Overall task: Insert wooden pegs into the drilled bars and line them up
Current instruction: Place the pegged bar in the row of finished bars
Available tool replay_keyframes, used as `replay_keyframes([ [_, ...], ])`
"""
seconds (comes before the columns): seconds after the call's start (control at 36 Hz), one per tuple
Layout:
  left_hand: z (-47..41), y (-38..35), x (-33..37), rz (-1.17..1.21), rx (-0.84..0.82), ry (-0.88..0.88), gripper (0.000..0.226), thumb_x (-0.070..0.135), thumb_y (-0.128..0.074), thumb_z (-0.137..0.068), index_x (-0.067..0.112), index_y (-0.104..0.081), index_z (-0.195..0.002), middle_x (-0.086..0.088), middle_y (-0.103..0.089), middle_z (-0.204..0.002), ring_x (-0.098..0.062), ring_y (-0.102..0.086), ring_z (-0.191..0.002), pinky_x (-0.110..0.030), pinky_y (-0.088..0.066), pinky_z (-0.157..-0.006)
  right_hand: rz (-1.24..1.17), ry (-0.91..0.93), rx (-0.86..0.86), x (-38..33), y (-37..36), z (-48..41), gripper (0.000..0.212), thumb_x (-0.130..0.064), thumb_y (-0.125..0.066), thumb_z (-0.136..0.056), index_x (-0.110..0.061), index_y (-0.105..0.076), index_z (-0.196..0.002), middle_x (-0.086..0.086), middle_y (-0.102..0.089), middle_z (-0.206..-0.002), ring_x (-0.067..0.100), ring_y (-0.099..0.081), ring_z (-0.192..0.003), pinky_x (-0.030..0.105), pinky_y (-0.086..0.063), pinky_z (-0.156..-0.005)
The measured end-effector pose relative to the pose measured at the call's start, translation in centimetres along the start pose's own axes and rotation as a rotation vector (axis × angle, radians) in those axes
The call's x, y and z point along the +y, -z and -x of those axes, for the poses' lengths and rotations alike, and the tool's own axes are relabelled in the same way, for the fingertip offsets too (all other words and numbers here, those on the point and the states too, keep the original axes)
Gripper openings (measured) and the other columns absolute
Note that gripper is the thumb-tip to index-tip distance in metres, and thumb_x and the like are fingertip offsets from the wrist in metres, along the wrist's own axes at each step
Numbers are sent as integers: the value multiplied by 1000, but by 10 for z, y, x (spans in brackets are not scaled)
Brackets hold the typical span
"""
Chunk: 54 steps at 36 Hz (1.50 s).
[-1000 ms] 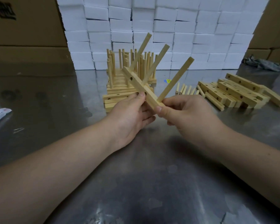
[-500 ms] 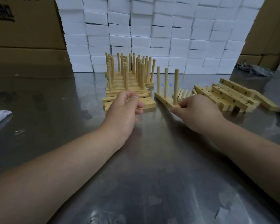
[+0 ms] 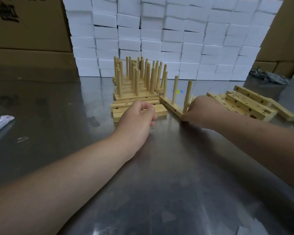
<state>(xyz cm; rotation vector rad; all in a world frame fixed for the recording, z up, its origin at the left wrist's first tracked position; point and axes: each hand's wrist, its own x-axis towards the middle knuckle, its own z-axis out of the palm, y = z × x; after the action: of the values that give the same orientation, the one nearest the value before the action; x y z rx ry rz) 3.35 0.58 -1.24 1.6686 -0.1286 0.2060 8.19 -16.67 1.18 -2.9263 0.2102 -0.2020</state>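
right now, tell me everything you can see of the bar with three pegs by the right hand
The pegged bar is a pale wooden strip lying flat on the metal table, angled away from the camera. Three round pegs stand upright in its top; two drilled holes show on its side. The right hand grips its near end.

Soft light is glaring off the tabletop [image 3: 176, 192] in pale patches (brightest near the bottom edge). The wide lens is bowing the outer edges.
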Motion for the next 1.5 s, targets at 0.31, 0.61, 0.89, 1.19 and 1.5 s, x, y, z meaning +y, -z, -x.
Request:
replay_keyframes([
  [0.31, -1, 1, -2, -54, -15, -12, 21, 15, -44, -93, 25, -55, -79, 6, -61, -79, -9, -56, -71, -27, -45, -66, 33, 5, 31, -10, 1, -22, 26, -28, -57, -79, -10, -55, -61, 5, -53, -64, 19, -50, -58, 23, -29, -46],
  [0.61, -3, 1, -6, -71, -25, -25, 20, 18, -44, -94, 27, -55, -80, 7, -62, -79, -11, -58, -75, -23, -45, -61, 106, 93, -22, -27, -13, -36, 36, -42, -55, -86, -13, -55, -65, 4, -52, -68, 16, -48, -61, 25, -35, -48],
  [0.89, -3, 1, -6, -76, -26, -14, 19, 18, -45, -94, 26, -54, -80, 8, -62, -77, -8, -57, -70, -21, -44, -58, 88, 109, 13, -30, -18, -28, 31, -38, -58, -82, -13, -55, -64, 3, -51, -63, 16, -48, -58, 23, -30, -46],
  [1.19, -4, 2, -8, -160, 26, -10, 19, 22, -47, -91, 29, -56, -76, 9, -62, -74, -6, -54, -64, -14, -42, -48, 59, 174, -26, -31, -19, -26, 36, -44, -55, -85, -11, -58, -70, 3, -48, -62, 16, -46, -60, 25, -29, -49],
  [1.5, -5, 4, -8, -376, 66, 31, 19, 30, -45, -90, 29, -57, -76, 14, -57, -67, 2, -48, -54, -16, -34, -41, 110, 201, -20, -35, -26, -24, 36, -36, -39, -96, -11, -61, -106, 7, -59, -96, 26, -54, -88, 33, -45, -77],
])
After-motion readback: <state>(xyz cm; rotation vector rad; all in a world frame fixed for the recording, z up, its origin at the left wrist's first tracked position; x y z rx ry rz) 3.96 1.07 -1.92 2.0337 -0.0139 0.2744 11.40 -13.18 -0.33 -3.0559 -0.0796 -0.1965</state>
